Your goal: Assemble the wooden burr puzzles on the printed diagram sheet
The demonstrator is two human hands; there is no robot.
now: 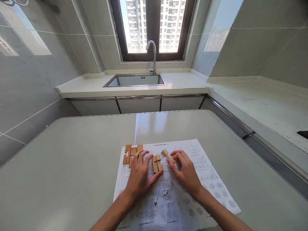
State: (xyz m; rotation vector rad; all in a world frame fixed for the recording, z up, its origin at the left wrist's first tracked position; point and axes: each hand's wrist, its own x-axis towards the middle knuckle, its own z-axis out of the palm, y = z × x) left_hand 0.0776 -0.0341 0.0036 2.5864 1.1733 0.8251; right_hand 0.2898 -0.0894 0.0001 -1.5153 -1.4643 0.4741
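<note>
A pair of notched wooden puzzle pieces (155, 167) lies fitted side by side on a printed sheet (178, 205). My left hand (139, 176) rests over the sheet, its index fingertip at the pair's upper left corner and its thumb at the lower right, bracketing them. Its other fingers reach over more wooden pieces (127, 154) at the sheet's upper left, partly hiding them. Between thumb and fingers, my right hand (184, 170) pinches a single notched wooden piece (165, 153), tilted, just right of the pair and apart from it.
The sheet, covered in small line diagrams, lies on a pale table (72, 173) with a seam. Beyond are a white counter (187, 81), a sink (134, 85), a faucet (154, 57) and a window. Another counter (264, 99) runs along the right; tiled wall stands left.
</note>
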